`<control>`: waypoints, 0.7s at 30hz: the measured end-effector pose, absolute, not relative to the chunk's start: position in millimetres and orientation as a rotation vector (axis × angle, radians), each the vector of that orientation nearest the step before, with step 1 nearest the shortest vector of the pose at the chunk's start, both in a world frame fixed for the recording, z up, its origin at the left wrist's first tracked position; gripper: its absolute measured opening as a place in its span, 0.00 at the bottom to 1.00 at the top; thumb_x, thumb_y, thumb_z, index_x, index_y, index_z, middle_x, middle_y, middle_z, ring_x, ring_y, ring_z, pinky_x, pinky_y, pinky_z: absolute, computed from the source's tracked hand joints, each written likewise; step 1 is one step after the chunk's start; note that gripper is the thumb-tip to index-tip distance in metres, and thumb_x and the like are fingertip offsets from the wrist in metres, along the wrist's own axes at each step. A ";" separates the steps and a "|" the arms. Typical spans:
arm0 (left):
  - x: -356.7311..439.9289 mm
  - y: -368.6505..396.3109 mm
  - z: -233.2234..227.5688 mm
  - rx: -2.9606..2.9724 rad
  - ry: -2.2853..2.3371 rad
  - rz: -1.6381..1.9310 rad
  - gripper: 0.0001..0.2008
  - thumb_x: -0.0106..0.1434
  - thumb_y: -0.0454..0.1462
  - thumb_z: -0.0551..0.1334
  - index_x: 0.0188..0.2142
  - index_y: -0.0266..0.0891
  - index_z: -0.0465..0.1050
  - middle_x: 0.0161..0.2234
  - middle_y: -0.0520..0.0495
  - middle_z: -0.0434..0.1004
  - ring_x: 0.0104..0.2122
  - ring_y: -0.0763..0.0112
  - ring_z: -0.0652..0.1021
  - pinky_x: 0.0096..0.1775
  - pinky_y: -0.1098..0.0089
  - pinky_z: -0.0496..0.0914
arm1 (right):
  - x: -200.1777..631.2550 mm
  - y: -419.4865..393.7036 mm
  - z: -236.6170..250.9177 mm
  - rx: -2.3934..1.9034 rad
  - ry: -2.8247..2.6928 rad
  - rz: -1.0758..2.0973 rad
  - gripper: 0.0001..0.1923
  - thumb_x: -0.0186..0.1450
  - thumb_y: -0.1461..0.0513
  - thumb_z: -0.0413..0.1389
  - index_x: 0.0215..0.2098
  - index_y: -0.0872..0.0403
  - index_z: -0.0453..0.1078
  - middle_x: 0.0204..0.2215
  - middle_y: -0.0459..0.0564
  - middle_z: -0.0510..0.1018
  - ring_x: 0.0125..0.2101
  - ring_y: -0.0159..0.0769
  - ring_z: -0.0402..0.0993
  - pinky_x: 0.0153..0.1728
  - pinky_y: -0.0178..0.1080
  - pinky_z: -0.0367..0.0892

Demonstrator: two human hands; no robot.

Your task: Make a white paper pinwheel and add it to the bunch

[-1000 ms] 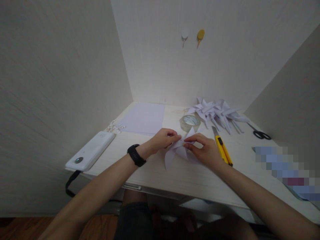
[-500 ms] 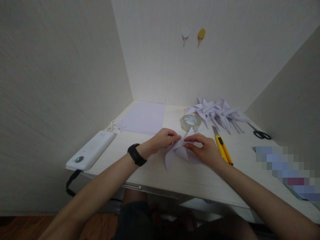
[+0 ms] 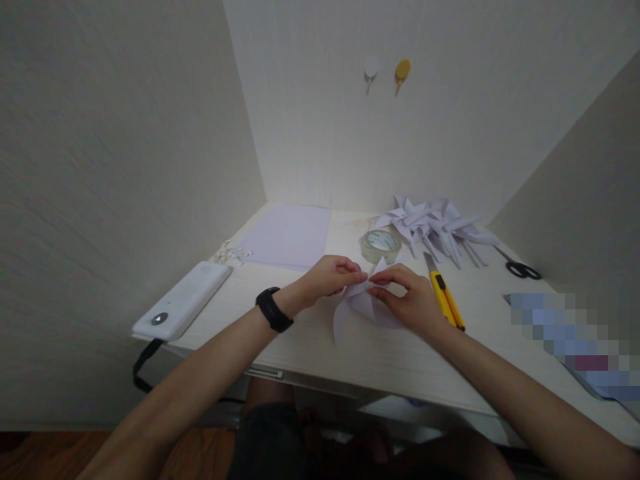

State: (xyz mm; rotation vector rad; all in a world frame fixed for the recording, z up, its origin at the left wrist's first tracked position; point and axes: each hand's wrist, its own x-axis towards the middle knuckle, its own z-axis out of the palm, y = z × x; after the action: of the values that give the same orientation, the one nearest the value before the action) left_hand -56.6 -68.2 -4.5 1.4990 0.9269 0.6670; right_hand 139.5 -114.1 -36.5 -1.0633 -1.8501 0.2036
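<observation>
A white paper pinwheel (image 3: 363,305) is held just above the table, its curved blades spreading out below my fingers. My left hand (image 3: 334,276), with a black watch (image 3: 274,310) on the wrist, pinches the paper near the middle from the left. From the right, my right hand (image 3: 407,293) grips the same middle between thumb and fingers. The fingertips of both hands nearly meet there and hide the centre. Right behind the pinwheel lies a roll of clear tape (image 3: 381,245). Beside my right hand rests a yellow utility knife (image 3: 447,297) with its blade out.
Several finished-looking paper pinwheels (image 3: 435,223) are piled at the back right. White paper sheets (image 3: 287,233) lie at the back left, near tangled white string (image 3: 231,253) and a white device (image 3: 183,300). Black scissors (image 3: 523,269) and a blurred flat item (image 3: 565,340) are at the right.
My left fingertips have shifted slightly right, closer to my right fingers at the pinwheel's centre. The lower left blade has moved a little with them. Both hands keep their hold.
</observation>
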 end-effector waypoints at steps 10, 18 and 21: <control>-59.0 -66.1 -6.5 1.478 0.891 0.611 0.09 0.52 0.37 0.71 0.31 0.34 0.76 0.19 0.56 0.68 0.15 0.84 0.60 0.18 0.76 0.47 | 142.2 -112.9 -36.0 -1.109 -1.806 0.289 0.07 0.57 0.57 0.66 0.34 0.49 0.78 0.29 0.49 0.80 0.32 0.40 0.76 0.36 0.43 0.71; -61.3 -70.6 1.1 1.570 0.856 0.471 0.10 0.58 0.39 0.66 0.35 0.33 0.80 0.15 0.57 0.61 0.15 0.83 0.58 0.18 0.76 0.46 | 143.7 -110.8 -35.3 -1.108 -1.775 0.367 0.08 0.56 0.55 0.67 0.32 0.48 0.79 0.29 0.49 0.80 0.32 0.40 0.76 0.37 0.45 0.71; -61.3 -69.5 -1.0 1.549 0.863 0.488 0.10 0.58 0.38 0.66 0.35 0.33 0.79 0.16 0.57 0.62 0.14 0.83 0.58 0.18 0.76 0.46 | 143.5 -110.8 -36.0 -1.106 -1.790 0.373 0.07 0.56 0.55 0.67 0.31 0.48 0.78 0.29 0.49 0.80 0.33 0.40 0.76 0.37 0.45 0.71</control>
State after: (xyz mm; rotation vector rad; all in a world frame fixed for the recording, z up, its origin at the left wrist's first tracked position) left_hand -61.3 -69.5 -1.0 1.5492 0.8628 0.4877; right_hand 143.5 -110.8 -36.0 -1.1057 -1.7899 0.3730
